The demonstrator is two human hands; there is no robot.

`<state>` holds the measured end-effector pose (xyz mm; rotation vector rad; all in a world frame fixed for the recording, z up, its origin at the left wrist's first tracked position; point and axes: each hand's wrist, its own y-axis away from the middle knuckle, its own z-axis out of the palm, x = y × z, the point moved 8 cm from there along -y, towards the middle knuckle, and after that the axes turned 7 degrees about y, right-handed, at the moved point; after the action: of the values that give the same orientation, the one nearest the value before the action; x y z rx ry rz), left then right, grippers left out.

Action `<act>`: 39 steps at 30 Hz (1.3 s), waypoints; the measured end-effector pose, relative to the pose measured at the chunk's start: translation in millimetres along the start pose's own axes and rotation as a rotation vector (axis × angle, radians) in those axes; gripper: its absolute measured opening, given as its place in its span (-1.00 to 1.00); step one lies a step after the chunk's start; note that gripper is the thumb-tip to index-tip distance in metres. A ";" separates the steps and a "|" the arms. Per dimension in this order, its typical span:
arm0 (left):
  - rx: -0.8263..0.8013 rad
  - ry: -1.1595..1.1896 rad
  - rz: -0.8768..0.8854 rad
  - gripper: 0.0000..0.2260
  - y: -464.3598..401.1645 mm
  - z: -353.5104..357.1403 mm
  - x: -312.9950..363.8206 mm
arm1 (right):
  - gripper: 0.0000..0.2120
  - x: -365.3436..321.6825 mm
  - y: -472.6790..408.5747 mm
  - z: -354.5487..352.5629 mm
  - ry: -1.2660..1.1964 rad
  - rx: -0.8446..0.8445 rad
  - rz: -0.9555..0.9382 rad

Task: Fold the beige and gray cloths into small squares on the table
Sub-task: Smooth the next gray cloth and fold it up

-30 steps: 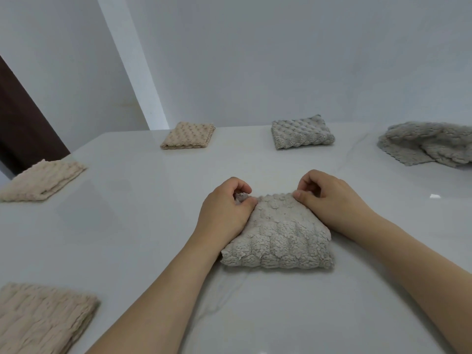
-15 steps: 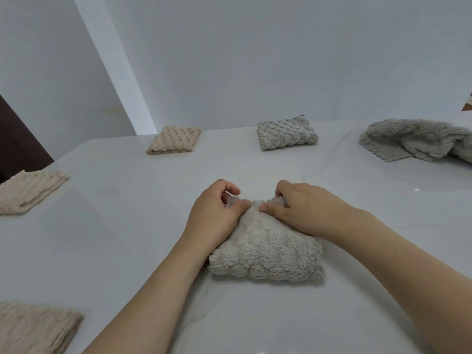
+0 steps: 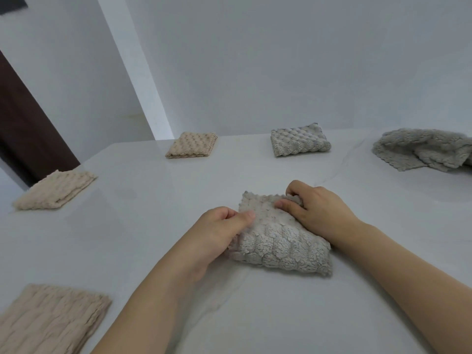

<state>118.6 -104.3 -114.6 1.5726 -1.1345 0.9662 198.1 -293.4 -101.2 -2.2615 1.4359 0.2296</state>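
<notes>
Both hands pinch my gray cloth [image 3: 278, 241] mid-frame, left hand [image 3: 217, 233] and right hand [image 3: 316, 213] squaring its far edge on the counter [image 3: 153, 226], I reckon.

Two bare forearms reached in from the lower edge of the view, each ending in a bare hand. No sleeve, cuff or glove covered either arm as far back as the frame showed. The left hand [image 3: 217, 233] carried no ring, watch, band or bracelet, and its thumbnail was short and unpainted. The right hand [image 3: 316, 210] was likewise unadorned, its wrist plain, its visible nails trimmed short and without polish. No marks, plasters or tattoos showed on either arm. Nothing more of the person came into view.
</notes>
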 end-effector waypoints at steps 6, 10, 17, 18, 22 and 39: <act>0.015 -0.011 0.061 -0.72 10.7 11.6 -1.3 | -0.49 4.4 1.4 -6.3 0.114 0.008 0.110; -0.174 0.048 0.064 -0.80 10.9 25.6 3.3 | -0.47 7.9 0.2 -5.0 0.158 -0.013 0.150; 0.022 0.003 0.212 -0.64 0.7 6.1 4.4 | -0.46 10.3 0.2 -7.2 0.183 -0.005 0.191; 0.113 -0.145 0.217 -0.60 0.1 1.3 5.0 | -0.45 11.5 -0.5 -7.6 0.169 -0.009 0.188; 0.250 -0.407 0.202 -0.65 5.2 -3.6 8.4 | -0.35 17.1 0.2 -2.2 -0.301 -0.114 0.127; 0.257 -0.765 0.734 -0.70 46.6 77.8 31.5 | -0.62 16.5 -3.2 -2.2 -0.125 -0.046 0.123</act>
<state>87.6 -192.7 -93.5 1.8262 -2.3065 1.0066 208.1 -306.7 -104.4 -2.1553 1.5189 0.4397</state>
